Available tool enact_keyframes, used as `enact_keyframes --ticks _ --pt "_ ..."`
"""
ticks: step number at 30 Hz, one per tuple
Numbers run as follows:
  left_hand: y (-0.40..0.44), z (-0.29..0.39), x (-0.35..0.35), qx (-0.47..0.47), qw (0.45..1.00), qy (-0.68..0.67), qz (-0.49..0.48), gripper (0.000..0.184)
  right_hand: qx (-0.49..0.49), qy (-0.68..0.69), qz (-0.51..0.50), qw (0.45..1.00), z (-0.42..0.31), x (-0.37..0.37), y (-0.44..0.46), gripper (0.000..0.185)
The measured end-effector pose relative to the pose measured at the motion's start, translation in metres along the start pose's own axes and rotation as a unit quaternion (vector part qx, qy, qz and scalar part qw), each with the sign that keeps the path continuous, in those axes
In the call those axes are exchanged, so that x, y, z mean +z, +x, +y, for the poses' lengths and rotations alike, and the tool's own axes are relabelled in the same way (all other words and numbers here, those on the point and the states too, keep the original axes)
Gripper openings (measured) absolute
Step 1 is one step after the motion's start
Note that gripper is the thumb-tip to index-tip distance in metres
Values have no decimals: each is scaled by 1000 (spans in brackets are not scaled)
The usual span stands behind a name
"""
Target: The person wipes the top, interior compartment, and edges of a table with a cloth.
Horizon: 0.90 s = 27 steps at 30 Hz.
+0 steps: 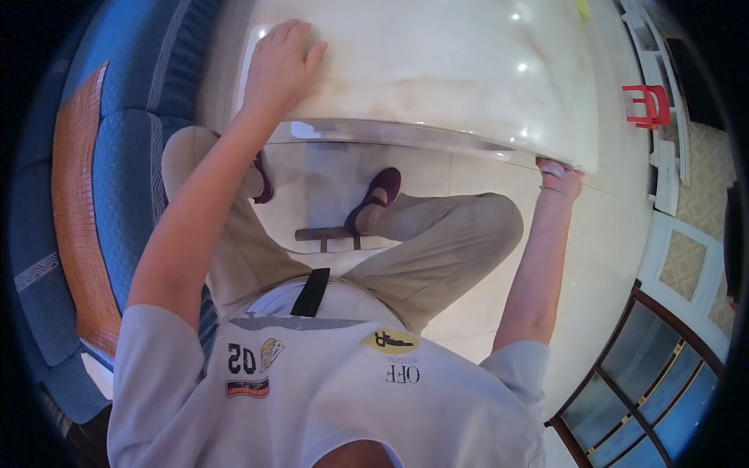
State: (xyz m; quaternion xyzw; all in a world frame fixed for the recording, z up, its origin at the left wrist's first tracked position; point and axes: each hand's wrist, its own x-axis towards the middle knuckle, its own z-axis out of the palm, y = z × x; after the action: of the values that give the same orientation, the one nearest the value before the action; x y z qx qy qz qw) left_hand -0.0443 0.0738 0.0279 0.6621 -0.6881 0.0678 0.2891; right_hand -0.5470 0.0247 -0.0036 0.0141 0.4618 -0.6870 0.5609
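Note:
My left hand [282, 69] lies on the left part of a glossy, pale marble-look table [437, 70], palm down with the fingers somewhat apart and nothing held. At the table's near right corner, my right hand [562, 179] is closed against the edge. Something small and whitish [553, 168] shows at its fingers, too small to make out. The tips of those fingers are hidden by the table edge.
A blue sofa [129, 148] with an orange-brown mat [78, 203] stands on the left. A red stool [649, 107] is at the right, near white cabinets [665, 175]. My legs and dark shoes are below the table, beside a small dark bar [324, 233]. A dark-framed glass door [644, 390] is lower right.

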Motion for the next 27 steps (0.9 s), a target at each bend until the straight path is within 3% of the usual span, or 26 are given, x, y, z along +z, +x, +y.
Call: enact_keyframes --ticks 4,6,8,11,13,15,17,19,21,23,25,27 --pt "0 -5 6 5 1000 8 2 38 -35 -31 -56 997 55 8 -23 22" --pt "1 -5 6 -3 1000 5 -5 39 -158 -170 -38 972 100 48 -80 21" --pt "0 -2 4 -12 1000 2 -12 40 -117 -140 -108 977 125 45 -85 24" --pt "2 2 2 -30 999 11 -14 41 -80 -90 -108 987 172 65 -119 28" --pt "1 -1 4 -18 1000 17 -13 42 -107 -180 -54 976 211 75 -133 33" --pt "0 -1 2 -21 1000 12 -18 42 -99 -170 -1 980 242 99 -168 37" --pt "2 -1 0 -24 1000 10 -17 41 -101 -125 -3 987 275 105 -183 37" --pt "2 -3 1 -22 999 -12 -36 40 -52 -167 -19 984 288 123 -224 32" --pt "2 -2 1 -19 999 -4 -35 39 -86 -221 -67 969 317 120 -231 30" --pt "0 1 2 -14 999 4 -42 38 -48 -186 -113 975 364 105 -224 28" --pt "1 3 -1 -7 1000 9 -20 37 4 -190 -130 973 347 133 -273 28" --pt "1 3 0 -9 1000 13 -25 36 -1 -133 -102 986 397 125 -269 28"
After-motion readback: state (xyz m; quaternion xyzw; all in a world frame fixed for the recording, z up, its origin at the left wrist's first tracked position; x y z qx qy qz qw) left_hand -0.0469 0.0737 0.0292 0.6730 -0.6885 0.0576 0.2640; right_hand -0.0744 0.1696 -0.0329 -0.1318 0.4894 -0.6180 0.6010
